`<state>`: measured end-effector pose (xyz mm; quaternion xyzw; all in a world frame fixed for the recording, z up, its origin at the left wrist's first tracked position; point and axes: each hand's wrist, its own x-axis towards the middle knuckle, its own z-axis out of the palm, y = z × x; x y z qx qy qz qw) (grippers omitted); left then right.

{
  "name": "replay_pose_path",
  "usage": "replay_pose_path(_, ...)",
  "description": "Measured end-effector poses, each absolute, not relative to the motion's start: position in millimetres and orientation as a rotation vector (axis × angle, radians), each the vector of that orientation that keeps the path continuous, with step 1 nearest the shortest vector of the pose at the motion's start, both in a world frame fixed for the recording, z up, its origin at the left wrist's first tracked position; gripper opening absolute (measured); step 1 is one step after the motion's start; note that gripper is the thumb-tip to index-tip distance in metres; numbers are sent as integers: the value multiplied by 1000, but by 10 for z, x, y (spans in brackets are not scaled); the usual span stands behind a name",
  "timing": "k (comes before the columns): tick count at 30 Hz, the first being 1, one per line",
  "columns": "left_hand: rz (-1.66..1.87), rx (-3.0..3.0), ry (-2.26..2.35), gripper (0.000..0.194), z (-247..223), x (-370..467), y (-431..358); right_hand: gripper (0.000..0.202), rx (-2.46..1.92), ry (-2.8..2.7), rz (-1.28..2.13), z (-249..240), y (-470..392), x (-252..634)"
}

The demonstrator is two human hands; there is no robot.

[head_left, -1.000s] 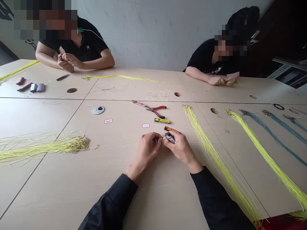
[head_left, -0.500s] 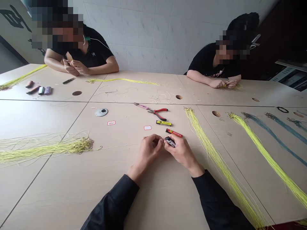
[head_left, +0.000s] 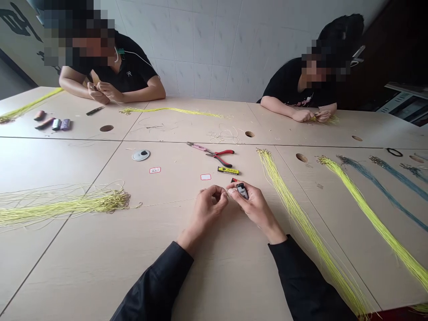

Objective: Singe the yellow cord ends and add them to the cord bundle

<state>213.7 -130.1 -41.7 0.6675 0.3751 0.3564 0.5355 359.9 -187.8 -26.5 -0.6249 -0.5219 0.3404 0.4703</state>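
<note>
My left hand [head_left: 211, 206] pinches a thin yellow cord [head_left: 170, 203], which runs left across the table toward a yellow cord bundle [head_left: 110, 203]. My right hand [head_left: 252, 203] is wrapped round a dark lighter [head_left: 242, 191] with its metal top upward. The thumb and finger of that hand meet the cord's end beside my left fingertips; the end itself is too small to make out. Just behind my right hand lies a red lighter [head_left: 234, 180], mostly covered by it. A yellow lighter [head_left: 228, 170] rests a little farther back.
Beyond the lighters lie red-handled pliers [head_left: 220, 156] and a pink tool [head_left: 197, 146]. Yellow cords [head_left: 294, 205] and blue cords [head_left: 377, 187] stretch along the right. A round metal disc [head_left: 141, 155] is at left. Two people sit across the table, their hands busy with small items.
My right hand has tilted the lighter more upright and moved its fingertips onto the cord's end. The red lighter is now mostly covered. My left hand stays nearly in place.
</note>
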Motion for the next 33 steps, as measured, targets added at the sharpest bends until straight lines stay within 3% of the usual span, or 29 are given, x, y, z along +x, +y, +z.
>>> replay_pose_path(11, 796, 1684, 878, 23, -403, 2104, -1318, 37, -1513, -1218, 875, -329, -1875, 3608)
replay_pose_path(33, 817, 1708, 941, 15, -435, 2125, -1318, 33, -1530, -1250, 854, -305, -1879, 3603)
